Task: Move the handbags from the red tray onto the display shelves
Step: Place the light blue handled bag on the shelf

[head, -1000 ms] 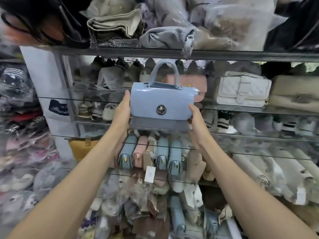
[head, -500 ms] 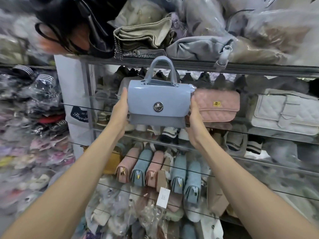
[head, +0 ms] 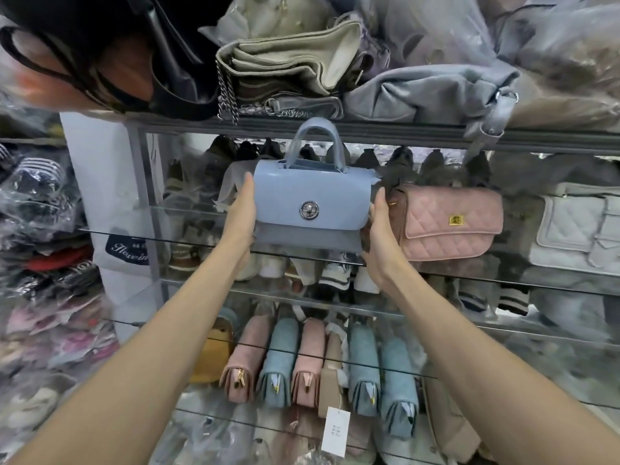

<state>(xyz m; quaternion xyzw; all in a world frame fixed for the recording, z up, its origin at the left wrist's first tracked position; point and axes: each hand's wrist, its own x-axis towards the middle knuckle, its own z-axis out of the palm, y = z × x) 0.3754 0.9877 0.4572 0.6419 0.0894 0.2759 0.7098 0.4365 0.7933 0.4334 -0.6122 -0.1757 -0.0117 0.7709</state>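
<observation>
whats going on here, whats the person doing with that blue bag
A person is holding a light blue handbag upright between both hands: the left hand grips its left side and the right hand its right. The bag is at the front of a glass shelf, just left of a pink quilted bag standing there. I cannot tell whether it already rests on the glass. It looks like it is being placed on display; the red tray is not in view.

Script label showing at left

A dark navy label [head: 129, 255] on the white plastic bag [head: 100, 182] is showing white script, "Flowein", its end hidden; the white paper hang tag [head: 335, 431] is carrying print too small to read.
</observation>
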